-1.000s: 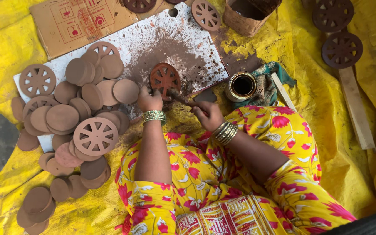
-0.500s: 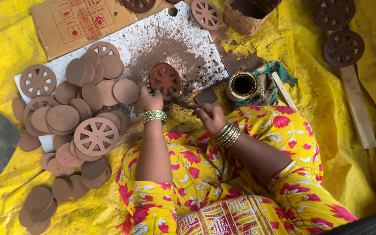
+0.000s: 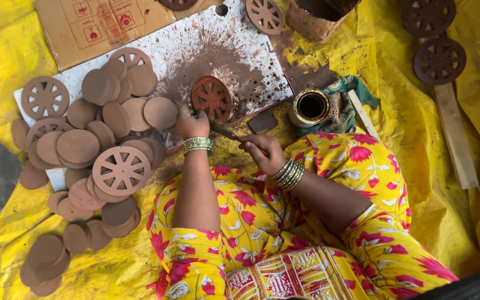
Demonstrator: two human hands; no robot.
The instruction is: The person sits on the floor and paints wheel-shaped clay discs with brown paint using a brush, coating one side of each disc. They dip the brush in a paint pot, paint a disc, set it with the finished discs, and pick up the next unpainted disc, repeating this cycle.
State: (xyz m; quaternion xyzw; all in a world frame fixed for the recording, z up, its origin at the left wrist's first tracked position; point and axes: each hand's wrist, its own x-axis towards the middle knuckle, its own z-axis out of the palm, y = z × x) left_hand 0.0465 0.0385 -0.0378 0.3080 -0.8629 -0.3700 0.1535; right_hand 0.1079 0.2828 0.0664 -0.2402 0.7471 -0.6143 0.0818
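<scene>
We see little of the tool point(image 3: 226, 132) itself: a thin dark stick, its tip lost under the rim of the red-brown clay wheel point(image 3: 211, 98) and its handle swallowed by our right hand point(image 3: 262, 153), whose fingers are curled tight around it. Our left hand point(image 3: 191, 122) rests just below and left of the wheel, fingers bent against the rim (whether they pinch it we cannot tell). The wheel lies flat on the stained white board point(image 3: 251, 61), near its lower edge. Left of the wheel a heap of plain clay discs point(image 3: 79, 145) and spoked wheels crowds the board, leaving bare room only above the wheel. Right of it stands a small brass pot point(image 3: 310, 107) on green cloth point(image 3: 345, 100). The basket point(image 3: 318, 16) above is cut off by the frame.
</scene>
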